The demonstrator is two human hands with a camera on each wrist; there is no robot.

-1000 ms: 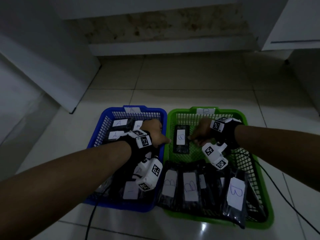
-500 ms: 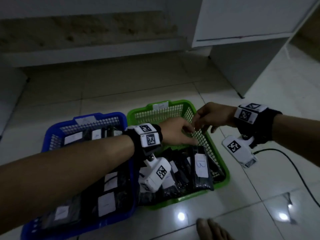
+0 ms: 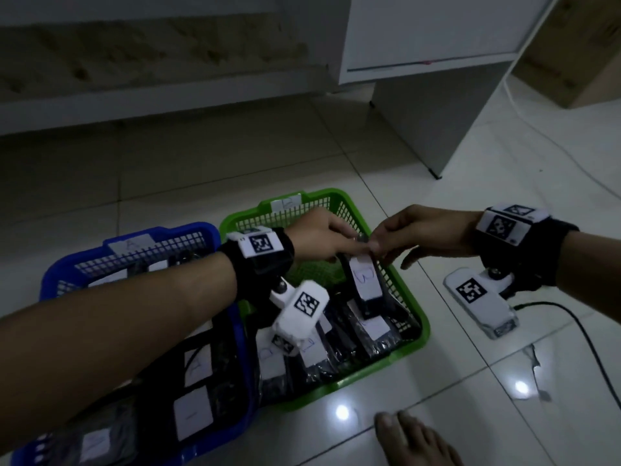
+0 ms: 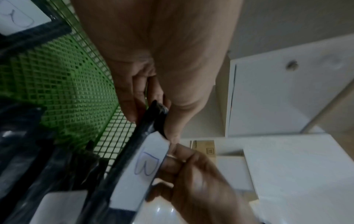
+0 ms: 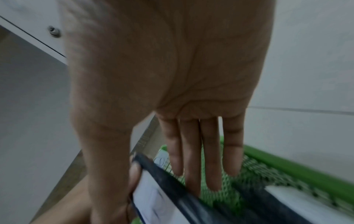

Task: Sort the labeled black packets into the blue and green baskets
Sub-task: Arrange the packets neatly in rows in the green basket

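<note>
At lower left of the head view, the blue basket (image 3: pixel 235 331) holds black packets with white labels. Just right of it, touching, the green basket (image 3: pixel 424 326) holds more. Above its far right wall, mid-frame, the left hand (image 3: pixel 319 237) has its grip pinched on the top end of a packet labelled B (image 3: pixel 364 284), which tilts down into the basket. The right hand (image 3: pixel 416 232) pinches the same end, thumb on the label, fingers behind it.
</note>
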